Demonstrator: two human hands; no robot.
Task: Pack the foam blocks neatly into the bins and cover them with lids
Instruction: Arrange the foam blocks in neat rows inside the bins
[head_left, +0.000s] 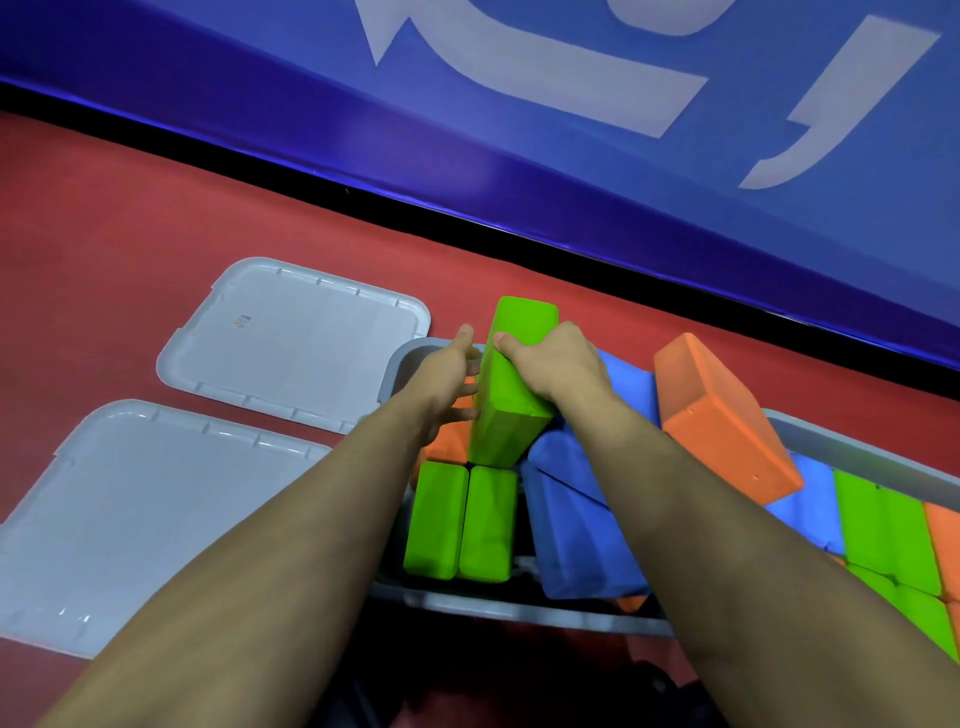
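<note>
The right hand (558, 366) grips a bright green rectangular foam block (511, 384) from its right side, the thumb lying over the top edge and the other fingers hidden behind the block, so how they curl I cannot tell. The left hand (447, 382) is on the block's left side with its fingers (462, 414) fairly straight and slightly apart, touching the block, probably to guide it. The block stands tilted above the far end of the grey plastic bin (400, 364), over an orange foam block (449, 444) that lies lower inside. It seems that the person is steering it down into a gap, and both hands are used so that it goes in straight. Nearer in the same bin two green foam blocks (460, 522) already stand side by side, neatly, while the blue foam blocks (576, 535) beside them lie slanted. A large orange foam block (724, 418) leans loosely on the pile to the right, toward a second grey bin (852, 449). Two grey plastic lids (296, 338) lie flat on the red floor (130, 234) to the left, well apart from the work, probably waiting until the packing is finished.
</note>
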